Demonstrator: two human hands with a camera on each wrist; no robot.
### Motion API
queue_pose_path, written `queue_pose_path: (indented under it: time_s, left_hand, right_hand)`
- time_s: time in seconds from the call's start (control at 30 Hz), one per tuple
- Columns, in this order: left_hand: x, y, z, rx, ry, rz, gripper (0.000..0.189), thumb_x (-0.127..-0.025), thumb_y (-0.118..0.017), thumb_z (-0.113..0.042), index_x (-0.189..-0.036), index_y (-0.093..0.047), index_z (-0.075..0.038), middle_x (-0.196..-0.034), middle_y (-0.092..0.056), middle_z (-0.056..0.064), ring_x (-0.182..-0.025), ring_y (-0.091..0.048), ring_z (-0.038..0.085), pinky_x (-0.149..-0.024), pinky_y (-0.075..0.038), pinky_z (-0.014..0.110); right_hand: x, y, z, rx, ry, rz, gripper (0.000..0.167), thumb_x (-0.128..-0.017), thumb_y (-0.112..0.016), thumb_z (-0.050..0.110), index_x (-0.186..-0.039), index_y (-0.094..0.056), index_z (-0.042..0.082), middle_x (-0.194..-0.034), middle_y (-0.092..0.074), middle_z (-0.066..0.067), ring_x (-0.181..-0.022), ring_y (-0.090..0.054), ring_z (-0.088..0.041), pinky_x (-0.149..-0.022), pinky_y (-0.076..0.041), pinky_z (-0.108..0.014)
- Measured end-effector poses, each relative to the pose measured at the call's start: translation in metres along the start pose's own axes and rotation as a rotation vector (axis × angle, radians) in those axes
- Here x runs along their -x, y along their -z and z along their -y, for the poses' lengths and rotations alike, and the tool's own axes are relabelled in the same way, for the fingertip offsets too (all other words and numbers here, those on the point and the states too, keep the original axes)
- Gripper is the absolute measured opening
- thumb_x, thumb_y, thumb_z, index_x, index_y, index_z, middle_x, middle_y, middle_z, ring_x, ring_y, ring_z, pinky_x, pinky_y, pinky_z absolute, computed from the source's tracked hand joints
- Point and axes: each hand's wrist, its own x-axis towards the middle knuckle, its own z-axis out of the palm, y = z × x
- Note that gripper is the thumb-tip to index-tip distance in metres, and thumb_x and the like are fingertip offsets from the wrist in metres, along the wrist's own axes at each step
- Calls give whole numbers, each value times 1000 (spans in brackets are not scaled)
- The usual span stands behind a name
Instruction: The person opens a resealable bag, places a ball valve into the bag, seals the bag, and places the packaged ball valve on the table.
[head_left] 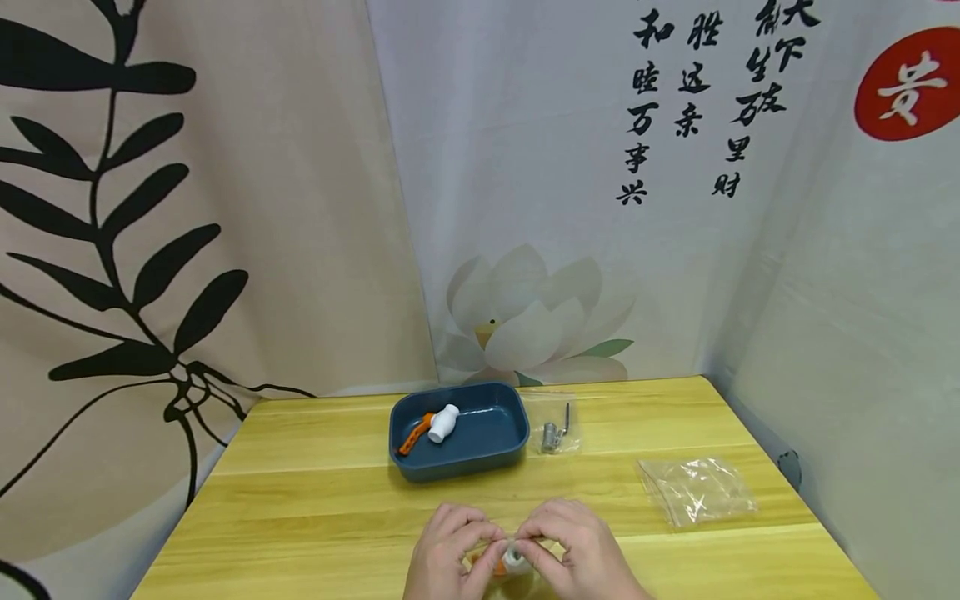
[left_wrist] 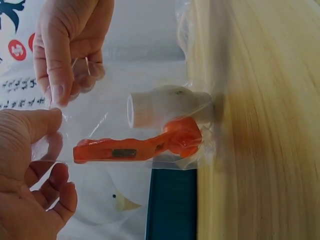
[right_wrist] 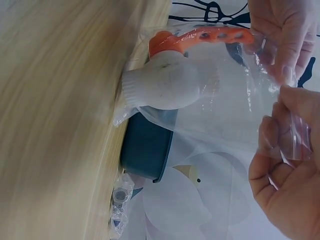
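Both hands are at the near edge of the table, around a clear plastic bag that stands upright. Inside it sit a white plastic ball valve and an orange lever handle. With thumb and fingers my left hand pinches one side of the bag's upper edge. Opposite it, my right hand pinches the same edge, the thumb tips close together. The head view shows the bag only partly, as the fingers cover it. Whether the bag's mouth is parted, I cannot tell.
Behind the hands stands a dark blue tray, holding another white valve with an orange handle. Right of it lies a small clear bag with grey metal parts. A flat clear bag lies at the right.
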Motion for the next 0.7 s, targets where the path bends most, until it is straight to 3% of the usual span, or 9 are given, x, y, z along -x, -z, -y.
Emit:
queue_pose_path:
  time_s: [0.13, 0.33, 0.57, 0.7]
  left_hand:
    - [0, -1, 0, 8, -1, 9, 23, -80, -95, -19, -87, -78, -32, -93, -61, -26, -87, -55, -2, -73, -50, 20]
    - [1, -2, 0, 20, -3, 8, 27, -77, -96, -15, -87, -78, -33, -93, -61, -26, -87, -55, -2, -72, -50, 19]
    - [0, -3, 2, -22, -86, 9, 27, -76, -95, -13, -86, -77, -29, -91, -64, -22, -87, -56, 0, -75, -49, 17]
    - [1, -3, 1, -38, -89, 16, 27, -76, -94, -13, -85, -75, -30, -92, -64, -23, -87, -55, -2, -74, -47, 17]
  right_hand:
    - [0, 1, 1, 28, -31, 5, 17, -92, -86, 16, -96, -76, 30, -93, -73, 20, -85, -66, 3, -81, -52, -17]
    - [-1, -1, 0, 17, 9, 2, 17, -93, -85, 15, -96, -76, 29, -92, -74, 18, -83, -65, 2, -79, -50, -15]
    - [1, -2, -2, 20, 23, 10, 18, -92, -85, 15, -97, -76, 29, -93, -74, 17, -84, -65, 2, -79, -49, -14]
    - [2, -2, -1, 11, 1, 16, 20, -92, -85, 14, -98, -76, 30, -94, -73, 19, -84, -65, 3, -78, -50, -15]
